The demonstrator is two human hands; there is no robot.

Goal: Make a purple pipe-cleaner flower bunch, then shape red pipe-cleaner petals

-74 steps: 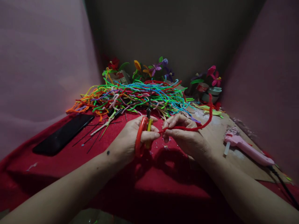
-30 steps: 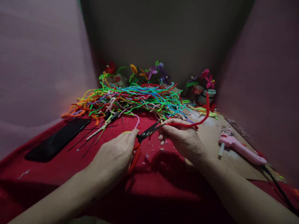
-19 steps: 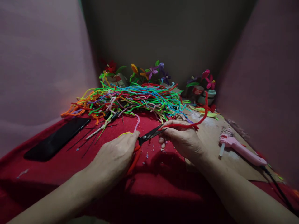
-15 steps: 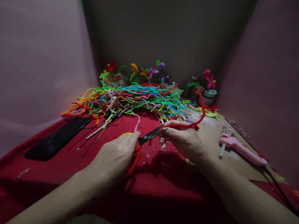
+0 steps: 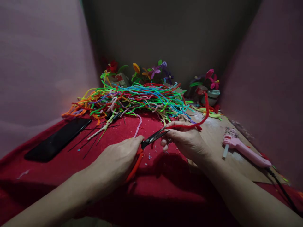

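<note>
My left hand (image 5: 119, 156) is closed around the orange-red handles of a pair of scissors (image 5: 151, 138). Their dark blades point right and stand slightly apart, with the tips at the fingertips of my right hand (image 5: 187, 138). Between thumb and forefinger, that hand pinches a red pipe cleaner (image 5: 204, 116), whose long end bends up and to the right. The pipe cleaner's near end lies by the blade tips; whether it is between the blades I cannot tell. Behind both hands spreads a large heap of multicoloured pipe cleaners (image 5: 142, 97).
A black phone (image 5: 58, 138) lies left on the red cloth (image 5: 99, 189), near several thin dark wires (image 5: 88, 145). At right, a pink glue gun (image 5: 246, 151) with a cord rests on a brown board (image 5: 213, 151). Fuzzy flowers (image 5: 155, 72) and a small jar (image 5: 211, 97) stand behind.
The scissor blades have closed slightly and my left hand's grip has tightened on the handles. My right hand and the red pipe cleaner have barely moved.
</note>
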